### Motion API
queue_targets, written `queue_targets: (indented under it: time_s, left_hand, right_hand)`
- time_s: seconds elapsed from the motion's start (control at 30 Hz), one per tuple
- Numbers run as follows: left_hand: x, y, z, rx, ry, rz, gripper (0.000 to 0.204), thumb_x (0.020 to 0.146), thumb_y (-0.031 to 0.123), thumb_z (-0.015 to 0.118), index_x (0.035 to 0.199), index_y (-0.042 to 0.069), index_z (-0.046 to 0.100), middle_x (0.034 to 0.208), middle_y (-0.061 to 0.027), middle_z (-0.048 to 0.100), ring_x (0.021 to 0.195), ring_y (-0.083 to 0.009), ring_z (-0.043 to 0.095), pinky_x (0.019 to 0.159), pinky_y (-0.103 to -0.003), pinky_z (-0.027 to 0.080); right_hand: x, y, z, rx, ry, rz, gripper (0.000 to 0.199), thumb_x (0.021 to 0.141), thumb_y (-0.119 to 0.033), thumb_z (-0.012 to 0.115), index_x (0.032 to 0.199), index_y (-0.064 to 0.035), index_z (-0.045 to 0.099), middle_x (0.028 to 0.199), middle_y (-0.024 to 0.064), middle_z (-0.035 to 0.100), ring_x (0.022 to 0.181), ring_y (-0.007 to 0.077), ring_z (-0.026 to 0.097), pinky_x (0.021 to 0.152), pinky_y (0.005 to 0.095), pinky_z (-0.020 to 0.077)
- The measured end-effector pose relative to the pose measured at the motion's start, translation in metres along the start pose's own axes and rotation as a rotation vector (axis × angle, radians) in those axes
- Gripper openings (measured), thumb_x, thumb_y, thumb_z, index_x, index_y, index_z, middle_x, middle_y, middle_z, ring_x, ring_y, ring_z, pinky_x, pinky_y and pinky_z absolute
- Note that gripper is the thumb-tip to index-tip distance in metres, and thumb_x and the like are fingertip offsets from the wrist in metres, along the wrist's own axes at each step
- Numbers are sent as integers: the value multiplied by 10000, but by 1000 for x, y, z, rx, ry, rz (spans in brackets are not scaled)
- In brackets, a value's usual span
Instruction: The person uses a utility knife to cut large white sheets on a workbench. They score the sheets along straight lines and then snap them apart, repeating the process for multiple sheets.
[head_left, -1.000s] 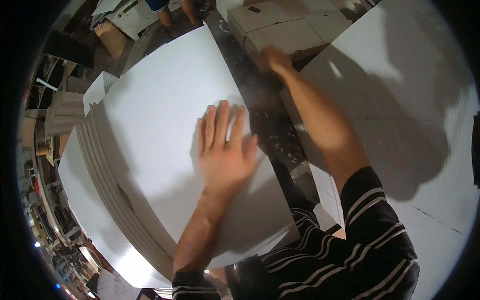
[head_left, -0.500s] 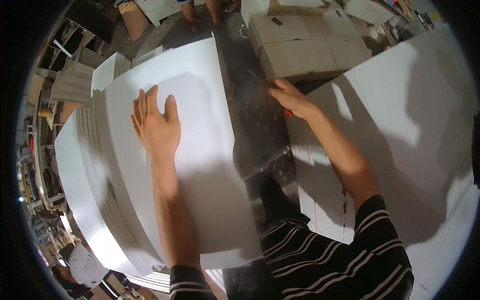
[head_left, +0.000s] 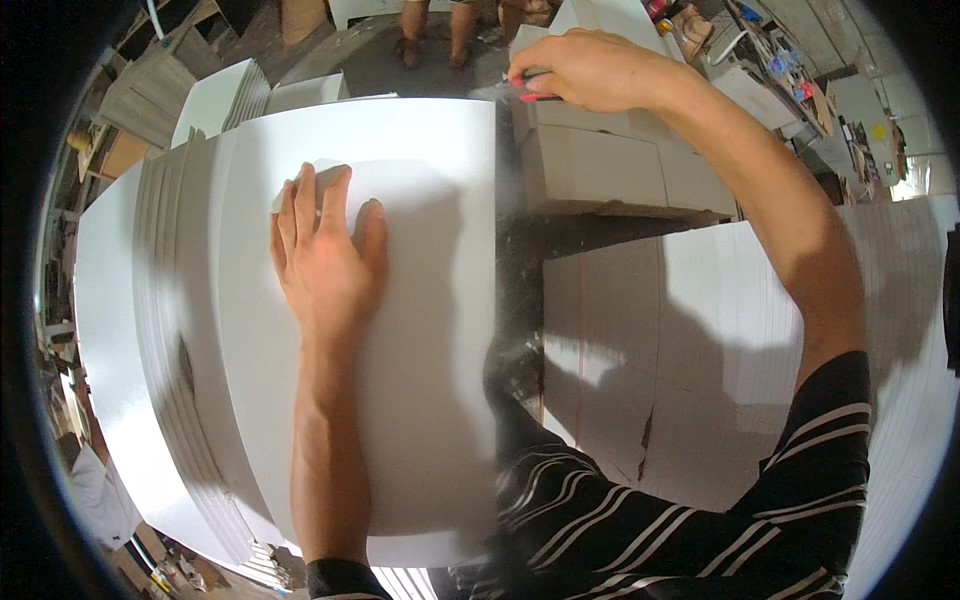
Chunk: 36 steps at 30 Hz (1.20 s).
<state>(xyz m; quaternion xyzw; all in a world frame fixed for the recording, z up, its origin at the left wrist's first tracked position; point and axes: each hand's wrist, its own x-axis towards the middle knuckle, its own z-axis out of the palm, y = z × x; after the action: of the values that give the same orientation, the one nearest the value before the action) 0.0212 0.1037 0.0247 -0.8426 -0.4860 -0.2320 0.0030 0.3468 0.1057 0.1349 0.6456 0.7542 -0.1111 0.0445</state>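
Note:
My left hand [head_left: 328, 255] lies flat with its fingers spread on a large white sheet [head_left: 400, 400]. This sheet is the top one of a stack of white boards. Beyond the sheet's far right corner, my right hand [head_left: 600, 72] is raised and closed around a red-and-black utility knife [head_left: 540, 88]. The knife's front end points left toward the corner and is blurred. Most of its handle is hidden by my fingers. The sheet's right edge runs straight along a dark gap above the floor.
More white boards [head_left: 165, 300] are layered on the left. On the right lies another broad white stack [head_left: 700, 300], with cardboard boxes [head_left: 600, 165] beyond it. A person's legs [head_left: 435, 30] stand at the far side. Shelves with clutter line the left, and a white-clothed person [head_left: 100, 500] is at lower left.
My right hand has moved up and away with the knife, toward the sheet's far corner. My left hand stays pressed on the sheet. The view has shifted, and the sheet's right edge now looks straight.

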Motion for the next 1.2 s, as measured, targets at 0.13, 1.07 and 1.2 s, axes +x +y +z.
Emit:
queue_targets:
  time_s: [0.13,1.07,1.2]
  left_hand:
    - [0,0,-1,31,-18,-15,461,956,265,710,1397,169,616,1538,-157,511,1477,-355,409,1229,-553,287]
    - [1,0,-2,-21,-44,-3,475,958,309,677,1396,134,623,1554,-205,484,1474,-383,415,1216,-573,288]
    - [3,-5,2,-14,-53,-12,484,997,373,620,1430,160,597,1567,-174,482,1484,-369,399,1234,-557,260]
  right_hand:
    - [12,-6,-22,-170,-85,-140,221,1013,-164,594,1183,-70,700,840,104,702,654,211,646,654,387,524]
    - [-2,33,170,46,-356,192,364,967,-288,680,1244,-54,713,1039,150,747,994,304,709,790,429,572]
    - [-27,41,191,1052,-53,739,446,961,-298,727,1353,-96,658,1114,65,720,976,196,675,747,373,557]
